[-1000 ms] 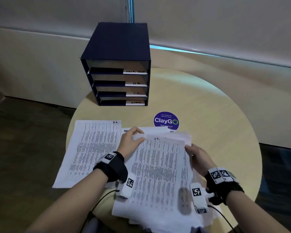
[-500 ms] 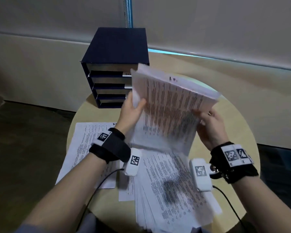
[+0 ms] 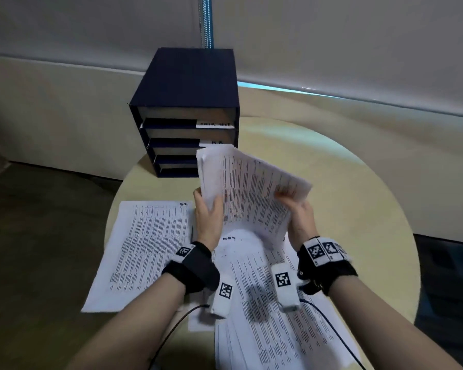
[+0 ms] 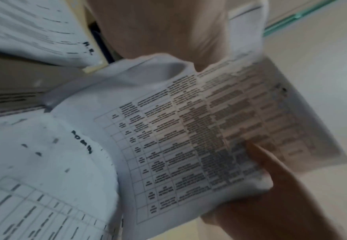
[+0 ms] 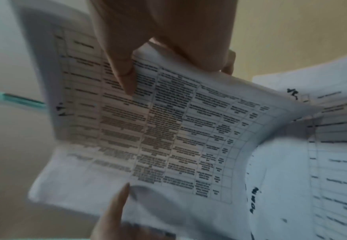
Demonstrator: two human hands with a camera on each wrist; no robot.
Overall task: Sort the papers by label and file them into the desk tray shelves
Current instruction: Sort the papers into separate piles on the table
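Both hands hold a bundle of printed papers (image 3: 251, 193) up off the table, tilted toward the dark blue desk tray (image 3: 185, 102). My left hand (image 3: 207, 212) grips its left edge and my right hand (image 3: 298, 214) pinches its right edge. The bundle (image 4: 199, 138) bends in the left wrist view. The right thumb (image 5: 123, 74) presses on the bundle (image 5: 158, 129) in the right wrist view. Below lies a fanned pile (image 3: 273, 303) with a top sheet marked ADMIN (image 4: 82, 141). A sheet marked H.R. (image 3: 150, 249) lies flat to the left.
The tray has several shelves with white label strips (image 3: 215, 124); the bundle hides the lower right ones. The round pale table (image 3: 358, 209) has bare wood to the right. A wall and a window blind stand behind the tray. Wrist cables (image 3: 177, 324) trail toward me.
One second ago both hands rested on the pile. They have lifted a bundle off it, uncovering the ADMIN sheet. Since half a second ago the bundle has come down lower.
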